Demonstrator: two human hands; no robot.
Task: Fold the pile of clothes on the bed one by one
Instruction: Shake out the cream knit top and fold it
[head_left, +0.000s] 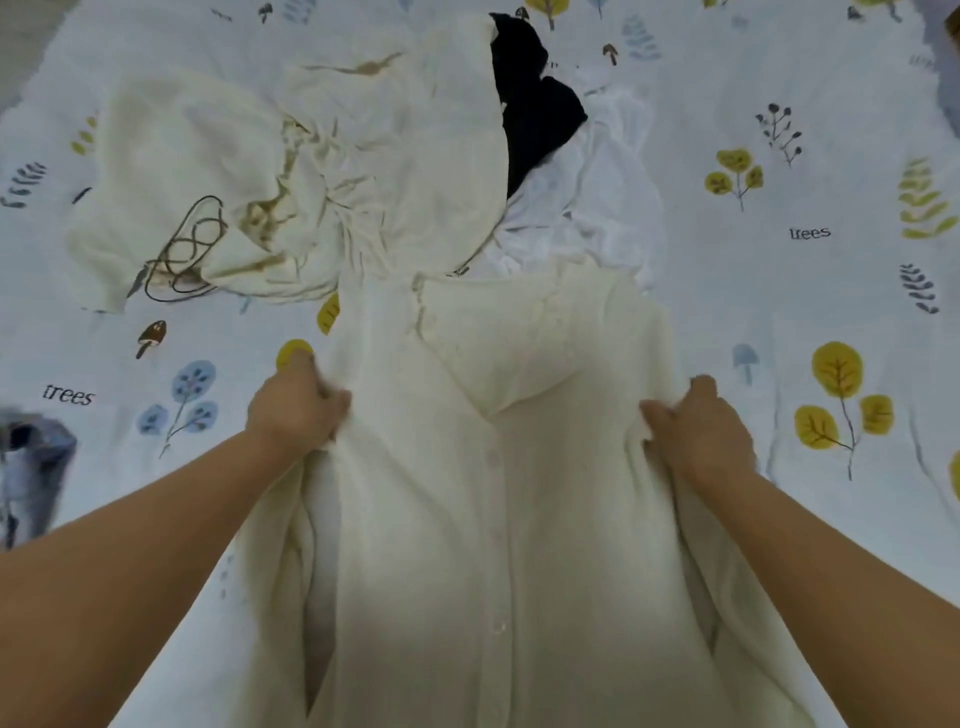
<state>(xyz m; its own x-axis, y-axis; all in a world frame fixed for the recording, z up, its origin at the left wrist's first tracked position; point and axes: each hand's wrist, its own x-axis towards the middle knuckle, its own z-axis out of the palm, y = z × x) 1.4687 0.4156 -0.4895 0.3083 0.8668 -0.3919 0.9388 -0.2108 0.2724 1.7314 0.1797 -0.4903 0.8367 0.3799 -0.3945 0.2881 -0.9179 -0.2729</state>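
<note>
A cream button-front garment (498, 519) lies spread lengthwise on the bed, collar end away from me. My left hand (296, 405) grips its left edge in a closed fist. My right hand (698, 431) pinches its right edge. Beyond it lies the pile: a crumpled cream garment (291, 171) with a thin brown cord (182, 249), a black piece (535, 104) and a white piece (597, 197). The cream garment partly covers the black and white ones.
The bedsheet (805, 291) is white with printed leaves, mushrooms and the word "trees". A blue-grey garment (31, 467) sits at the left edge of the view.
</note>
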